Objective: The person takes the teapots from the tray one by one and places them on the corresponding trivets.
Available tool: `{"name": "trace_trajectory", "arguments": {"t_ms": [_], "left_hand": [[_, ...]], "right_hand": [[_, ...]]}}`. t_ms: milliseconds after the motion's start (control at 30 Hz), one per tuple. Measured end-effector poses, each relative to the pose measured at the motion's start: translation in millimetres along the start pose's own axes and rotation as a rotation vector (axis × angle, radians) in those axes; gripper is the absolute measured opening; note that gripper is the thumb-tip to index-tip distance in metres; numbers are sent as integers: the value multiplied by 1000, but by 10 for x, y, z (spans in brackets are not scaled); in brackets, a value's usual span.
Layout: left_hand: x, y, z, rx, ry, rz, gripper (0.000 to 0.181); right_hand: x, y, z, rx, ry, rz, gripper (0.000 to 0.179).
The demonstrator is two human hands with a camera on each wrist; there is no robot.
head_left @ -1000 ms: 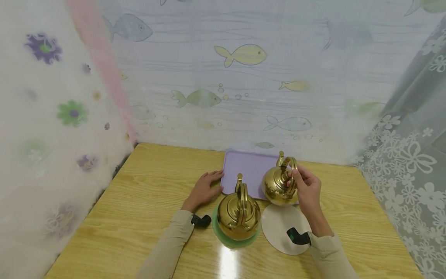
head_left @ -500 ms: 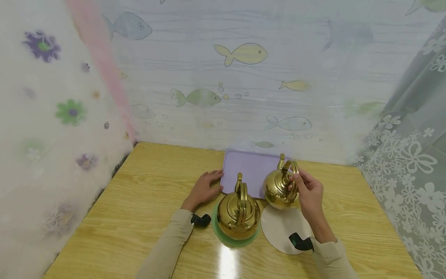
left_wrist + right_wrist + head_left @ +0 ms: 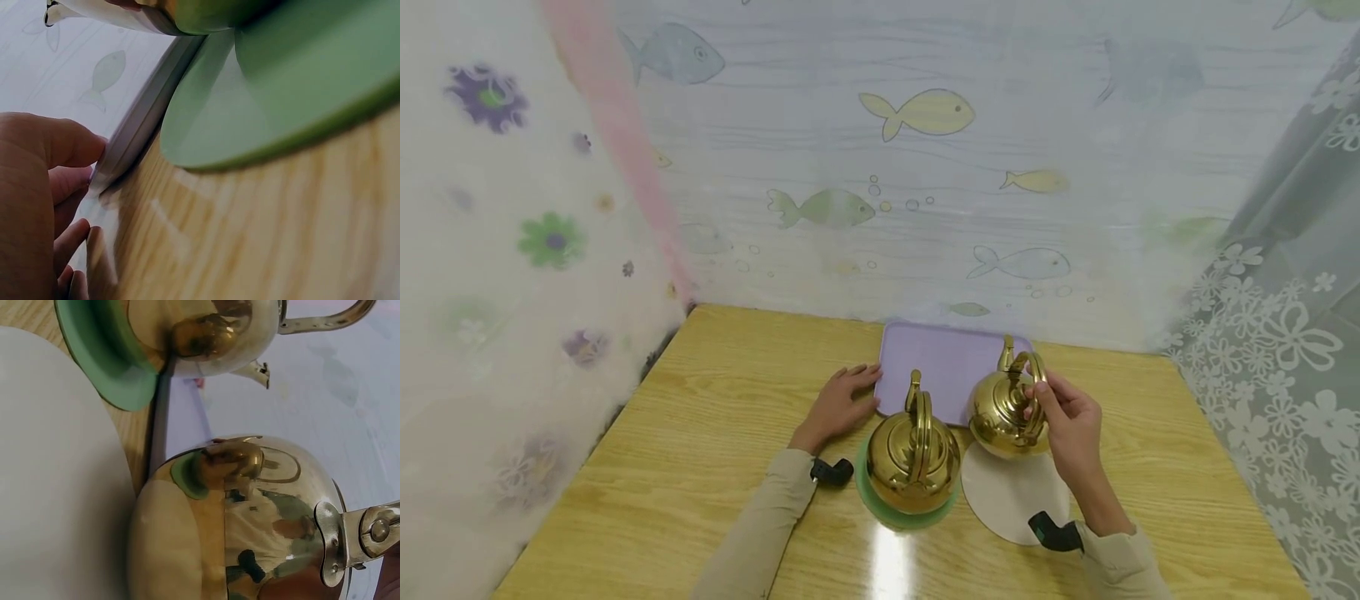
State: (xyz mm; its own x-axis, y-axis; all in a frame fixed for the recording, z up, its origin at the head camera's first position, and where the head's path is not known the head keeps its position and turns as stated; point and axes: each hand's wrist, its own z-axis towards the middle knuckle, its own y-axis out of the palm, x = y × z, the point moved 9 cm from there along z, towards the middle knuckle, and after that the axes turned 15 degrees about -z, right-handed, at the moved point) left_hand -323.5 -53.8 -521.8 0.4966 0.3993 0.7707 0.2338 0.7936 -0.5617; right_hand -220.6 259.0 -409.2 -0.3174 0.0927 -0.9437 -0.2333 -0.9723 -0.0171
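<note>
My right hand (image 3: 1075,425) grips the arched handle of a shiny gold kettle (image 3: 992,415), whose spout points away. This kettle overlaps the near right part of a lilac tray (image 3: 917,354) and the far edge of a round whitish mat (image 3: 1006,500) in the head view. In the right wrist view, the kettle's side (image 3: 250,519) hangs close over that mat. My left hand (image 3: 838,404) lies with spread fingers at the tray's left edge; its thumb touches the tray rim (image 3: 119,147) in the left wrist view. A second gold kettle (image 3: 898,467) stands on a round green mat (image 3: 880,510).
The wooden table (image 3: 722,400) carries everything. A fish-print curtain (image 3: 820,267) hangs right behind the tray, a flowered sheet (image 3: 497,333) closes off the left, and a lace-flower curtain (image 3: 1292,400) hangs at the right. A small black device sits on each wrist.
My right hand has brought the held kettle a little toward me and to the right, from over the tray toward the whitish mat. My left hand and the other kettle have stayed put.
</note>
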Motion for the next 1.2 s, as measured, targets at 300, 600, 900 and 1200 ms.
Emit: {"name": "trace_trajectory", "arguments": {"t_ms": [300, 600, 900, 1200], "left_hand": [[-24, 5, 8, -8, -9, -2, 56], [-48, 9, 13, -16, -11, 1, 56], [-45, 8, 8, -20, -24, -2, 56], [-30, 3, 9, -18, -12, 0, 56]], "right_hand": [[-34, -27, -74, -14, -9, -46, 29], [-80, -41, -153, -24, -14, -71, 31], [-67, -69, -225, -20, 3, -72, 30], [-95, -59, -294, -36, -8, -73, 29]]}}
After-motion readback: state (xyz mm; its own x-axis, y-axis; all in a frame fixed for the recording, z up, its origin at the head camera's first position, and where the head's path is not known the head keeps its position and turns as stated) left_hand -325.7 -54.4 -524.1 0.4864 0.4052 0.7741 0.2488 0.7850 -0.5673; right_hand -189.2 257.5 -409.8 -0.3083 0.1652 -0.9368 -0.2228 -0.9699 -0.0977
